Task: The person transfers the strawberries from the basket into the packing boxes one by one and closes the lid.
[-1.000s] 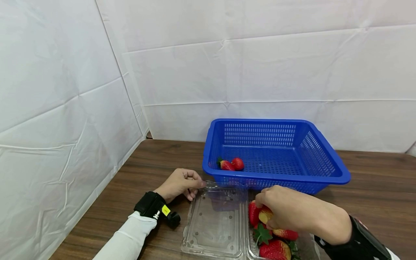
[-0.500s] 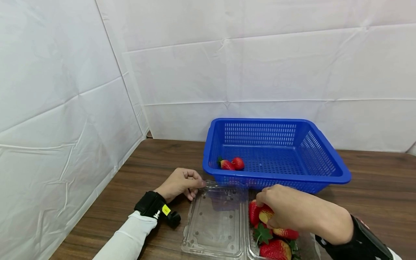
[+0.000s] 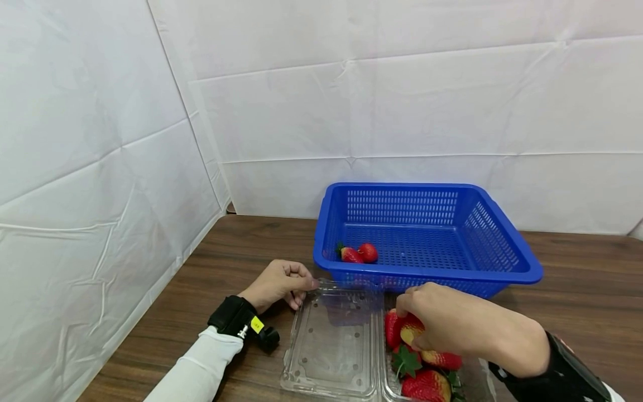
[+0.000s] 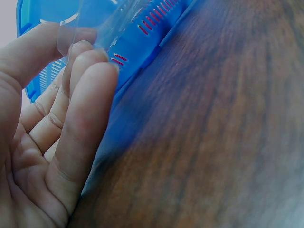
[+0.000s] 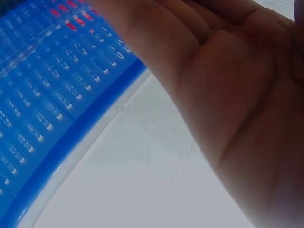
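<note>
A clear plastic clamshell box lies opened flat on the table. My left hand (image 3: 281, 285) pinches the far left corner of its lid (image 3: 336, 340) between thumb and fingers; the left wrist view shows the thin plastic edge (image 4: 66, 38) in that pinch. Several strawberries (image 3: 427, 385) fill the box's other half. Over these, my right hand (image 3: 442, 321) reaches down with curled fingers, thumb and fingers around a red and pale-yellow strawberry (image 3: 409, 333). The fingertips are partly hidden there. In the right wrist view, mainly the palm (image 5: 228, 95) shows.
Just behind the clamshell stands a blue slotted basket (image 3: 522, 273), with two strawberries (image 3: 359, 254) in its near left corner. The brown wood-grain table (image 3: 261, 240) meets white sheets (image 3: 422, 106) at the back and left.
My right hand has shifted very slightly up and to the right over the strawberries. The left hand, lid and basket look the same.
</note>
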`<state>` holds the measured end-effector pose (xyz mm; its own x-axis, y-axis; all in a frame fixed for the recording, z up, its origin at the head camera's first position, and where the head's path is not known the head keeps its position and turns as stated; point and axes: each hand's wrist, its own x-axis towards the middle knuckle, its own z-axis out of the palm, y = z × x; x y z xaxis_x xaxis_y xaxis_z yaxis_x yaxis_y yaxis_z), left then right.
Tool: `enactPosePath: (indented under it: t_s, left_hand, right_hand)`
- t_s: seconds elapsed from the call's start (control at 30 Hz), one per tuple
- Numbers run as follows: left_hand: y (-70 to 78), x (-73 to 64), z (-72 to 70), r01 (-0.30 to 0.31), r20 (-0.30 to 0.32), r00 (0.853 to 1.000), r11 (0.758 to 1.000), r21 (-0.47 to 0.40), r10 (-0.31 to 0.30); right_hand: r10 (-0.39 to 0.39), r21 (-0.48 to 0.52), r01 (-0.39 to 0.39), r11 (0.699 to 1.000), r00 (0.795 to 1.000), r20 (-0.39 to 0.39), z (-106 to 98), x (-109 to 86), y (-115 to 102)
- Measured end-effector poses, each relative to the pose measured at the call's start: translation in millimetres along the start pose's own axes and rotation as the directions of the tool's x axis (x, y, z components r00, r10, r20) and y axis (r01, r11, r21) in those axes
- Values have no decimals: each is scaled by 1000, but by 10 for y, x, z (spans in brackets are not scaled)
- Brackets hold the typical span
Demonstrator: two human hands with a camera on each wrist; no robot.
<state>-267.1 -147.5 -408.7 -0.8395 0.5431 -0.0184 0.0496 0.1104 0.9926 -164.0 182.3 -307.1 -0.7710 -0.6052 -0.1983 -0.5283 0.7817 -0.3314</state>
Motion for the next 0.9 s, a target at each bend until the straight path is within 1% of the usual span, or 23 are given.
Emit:
enactPosePath:
  t_s: [0.1,0.17,0.27,0.4,0.6,0.73,0.9]
  left_hand:
    - [0,2,2,3,-1,1000,1000,-1,-3]
    - [1,2,4,5,-2,1000,1000,-2,-5]
    - [5,1,8,7,-4,1000,1000,-4,-7]
    - [8,-4,8,7,-5,1000,1000,-4,-8]
    - [5,0,12,7,-4,1000,1000,-3,-7]
    - [2,6,13,8,-9,1000,1000,-4,-8]
    - [2,10,12,10,-15,1000,1000,-2,-10]
  right_hand:
    - [21,9,-21,1000,1000,9,-24,1,-22]
    - [15,10,-15,1000,1000,0,-36,-6,-35]
    - [-38,-3,38,999,998,-42,-43,-22,-49]
    - [-115,-26,113,993,989,-97,-52,-39,-56]
    - [-121,-27,119,993,987,-107,-102,-46,-92]
    - [-166,-55,159,986,974,-154,-138,-47,-137]
    - [-209,-51,203,978,956,-206,-199,-41,-188]
